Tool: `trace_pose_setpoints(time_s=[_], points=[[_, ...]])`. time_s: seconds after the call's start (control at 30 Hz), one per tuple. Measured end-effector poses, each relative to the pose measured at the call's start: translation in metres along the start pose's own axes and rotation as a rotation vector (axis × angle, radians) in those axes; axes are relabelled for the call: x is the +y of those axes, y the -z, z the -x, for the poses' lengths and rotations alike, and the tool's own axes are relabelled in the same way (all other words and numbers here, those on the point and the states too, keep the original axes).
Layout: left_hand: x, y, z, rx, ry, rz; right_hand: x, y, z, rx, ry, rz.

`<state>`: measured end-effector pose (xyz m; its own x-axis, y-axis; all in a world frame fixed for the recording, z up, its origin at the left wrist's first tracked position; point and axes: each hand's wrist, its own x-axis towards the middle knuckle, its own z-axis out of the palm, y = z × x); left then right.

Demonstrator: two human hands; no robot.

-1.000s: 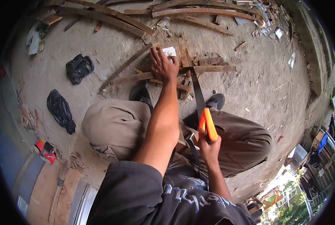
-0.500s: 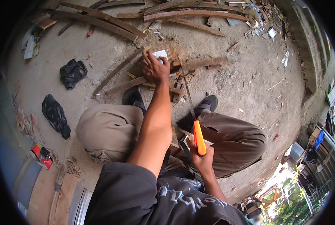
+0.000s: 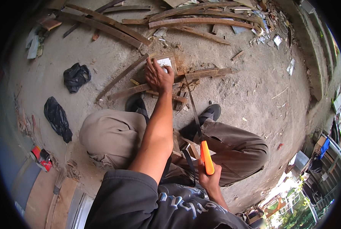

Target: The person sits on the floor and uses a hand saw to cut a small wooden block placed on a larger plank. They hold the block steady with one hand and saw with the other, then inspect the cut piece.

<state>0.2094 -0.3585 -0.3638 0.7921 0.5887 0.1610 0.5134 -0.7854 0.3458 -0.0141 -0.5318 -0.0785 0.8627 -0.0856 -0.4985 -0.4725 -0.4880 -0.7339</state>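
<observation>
My right hand (image 3: 210, 176), low in front of my body, is closed around the orange handle (image 3: 206, 158) of a handsaw. Its thin dark blade (image 3: 193, 108) slants up and away, the far end meeting a wooden strip (image 3: 212, 73) that lies crosswise past my feet. My left hand (image 3: 159, 78) reaches forward and presses down over that strip, left of the blade, fingers bent and thumb apart. Beyond the thumb shows a brown ridged block (image 3: 173, 63) with a white patch (image 3: 163, 62). The palm and whatever lies right under it are hidden.
Another strip (image 3: 122, 76) slants left of my hand, and wood offcuts (image 3: 180, 99) lie between my shoes. Long wooden strips (image 3: 201, 23) are heaped at the far side. Two black plastic bags (image 3: 77, 77) lie left. A concrete ledge (image 3: 304, 49) borders the right.
The saw and my right hand have drawn back toward my body and slightly right. My left hand stays over the wooden strip; the whole view has shifted slightly.
</observation>
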Motion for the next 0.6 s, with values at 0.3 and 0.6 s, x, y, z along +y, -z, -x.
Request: trace_pose_setpoints(time_s=[0.3, 0.6], points=[[-0.003, 0.001, -0.001, -0.002, 0.000, 0.020, -0.006, -0.007, -0.004, 0.013, -0.069, -0.077], [-0.001, 0.003, 0.002, -0.009, 0.009, 0.018, -0.009, -0.006, -0.015, -0.037, 0.013, -0.010]])
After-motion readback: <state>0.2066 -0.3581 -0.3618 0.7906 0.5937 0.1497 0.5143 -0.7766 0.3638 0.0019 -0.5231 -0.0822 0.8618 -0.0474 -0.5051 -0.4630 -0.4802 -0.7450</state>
